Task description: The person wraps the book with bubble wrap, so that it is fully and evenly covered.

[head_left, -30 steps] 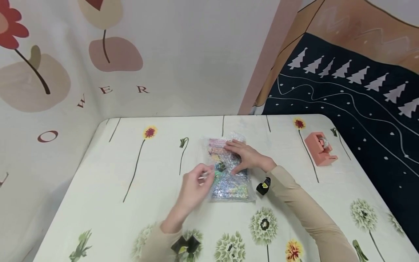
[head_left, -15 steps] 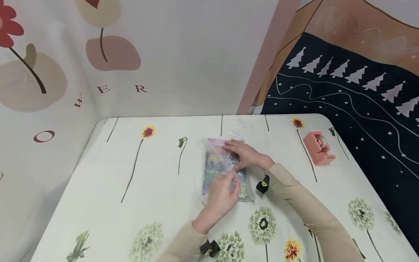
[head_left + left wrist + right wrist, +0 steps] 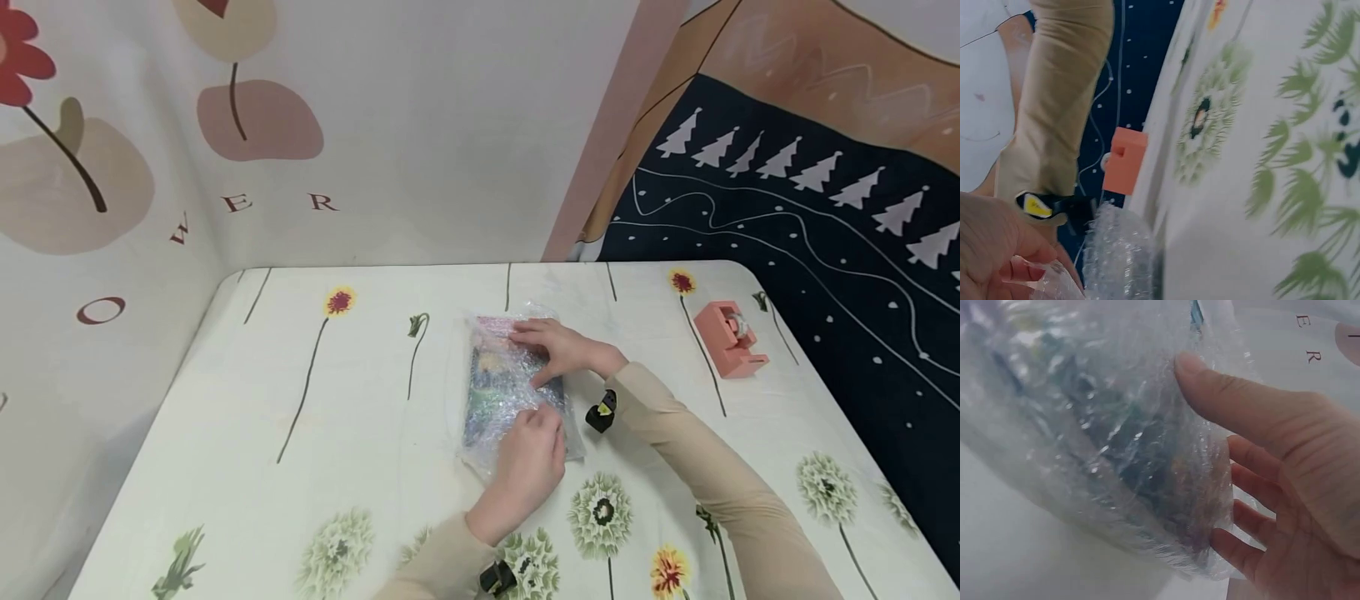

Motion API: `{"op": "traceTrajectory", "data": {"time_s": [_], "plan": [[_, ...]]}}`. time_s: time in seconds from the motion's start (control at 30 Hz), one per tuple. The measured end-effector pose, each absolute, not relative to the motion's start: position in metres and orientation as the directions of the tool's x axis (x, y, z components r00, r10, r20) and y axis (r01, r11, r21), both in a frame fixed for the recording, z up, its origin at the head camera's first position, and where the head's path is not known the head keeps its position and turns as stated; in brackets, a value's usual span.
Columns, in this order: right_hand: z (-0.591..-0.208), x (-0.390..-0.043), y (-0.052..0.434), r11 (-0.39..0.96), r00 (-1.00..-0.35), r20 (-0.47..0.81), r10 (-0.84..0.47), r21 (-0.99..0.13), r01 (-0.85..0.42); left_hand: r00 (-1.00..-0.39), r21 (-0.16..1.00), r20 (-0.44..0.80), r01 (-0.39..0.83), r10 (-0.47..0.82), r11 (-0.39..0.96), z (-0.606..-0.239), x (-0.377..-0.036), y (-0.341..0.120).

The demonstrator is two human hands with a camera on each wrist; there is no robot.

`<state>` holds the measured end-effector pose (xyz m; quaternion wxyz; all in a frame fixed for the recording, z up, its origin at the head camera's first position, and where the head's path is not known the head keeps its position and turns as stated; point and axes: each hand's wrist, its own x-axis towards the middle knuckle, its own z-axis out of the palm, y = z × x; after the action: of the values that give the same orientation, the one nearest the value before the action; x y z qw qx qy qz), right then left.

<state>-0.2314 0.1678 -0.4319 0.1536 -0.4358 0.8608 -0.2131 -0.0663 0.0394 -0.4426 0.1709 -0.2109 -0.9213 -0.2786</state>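
A flat, colourful item, its kind blurred by the wrapping, lies on the table inside clear bubble wrap (image 3: 489,392). My left hand (image 3: 528,462) is at the near right part of this package, fingers curled, pinching a clear edge of the wrap (image 3: 1057,284) in the left wrist view. Across the package's far right part rests my right hand (image 3: 564,346), fingers spread and thumb apart. Close up in the right wrist view, the right thumb (image 3: 1210,384) lies on the shiny wrap, with the other fingertips against it. The left palm hides the package's near corner.
A coral tape dispenser (image 3: 727,340) with a clear roll stands at the table's right side. The table (image 3: 367,433) wears a white cloth with printed flowers. Printed hangings (image 3: 420,150) rise behind its far edge, and a dark one (image 3: 840,267) hangs at right.
My left hand has moved right, from the package's left edge across to its near right part, drawing the clear wrap over the colourful item. The right hand has stayed nearly still.
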Motion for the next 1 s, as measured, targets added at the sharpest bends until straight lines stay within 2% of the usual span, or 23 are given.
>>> {"op": "traceTrajectory", "data": {"time_s": [0.17, 0.27, 0.6, 0.7, 0.87, 1.0], "plan": [[-0.427, -0.232, 0.166, 0.517, -0.562, -0.084, -0.823, -0.520, -0.679, -0.863, 0.314, 0.371, 0.463, 0.342, 0.829, -0.448, -0.064, 0.046], [-0.426, -0.234, 0.165, 0.517, -0.567, -0.079, -0.820, -0.528, -0.674, -0.857, 0.246, 0.377, 0.458, 0.351, 0.855, -0.452, -0.063, 0.048], [-0.432, -0.231, 0.164, 0.567, -0.622, -0.104, -0.776, -0.544, -0.618, -0.861, 0.134, 0.342, 0.441, 0.376, 0.888, -0.458, -0.063, 0.051], [-0.435, -0.227, 0.163, 0.574, -0.633, -0.080, -0.770, -0.520, -0.633, -0.866, 0.243, 0.335, 0.461, 0.372, 0.853, -0.457, -0.065, 0.045], [-0.436, -0.223, 0.160, 0.605, -0.656, -0.081, -0.750, -0.483, -0.632, -0.878, 0.559, 0.317, 0.478, 0.358, 0.678, -0.451, -0.077, 0.021], [-0.435, -0.222, 0.161, 0.618, -0.664, -0.095, -0.742, -0.480, -0.622, -0.927, 0.686, 0.244, 0.374, 0.287, 0.625, -0.441, -0.096, -0.004]]}}
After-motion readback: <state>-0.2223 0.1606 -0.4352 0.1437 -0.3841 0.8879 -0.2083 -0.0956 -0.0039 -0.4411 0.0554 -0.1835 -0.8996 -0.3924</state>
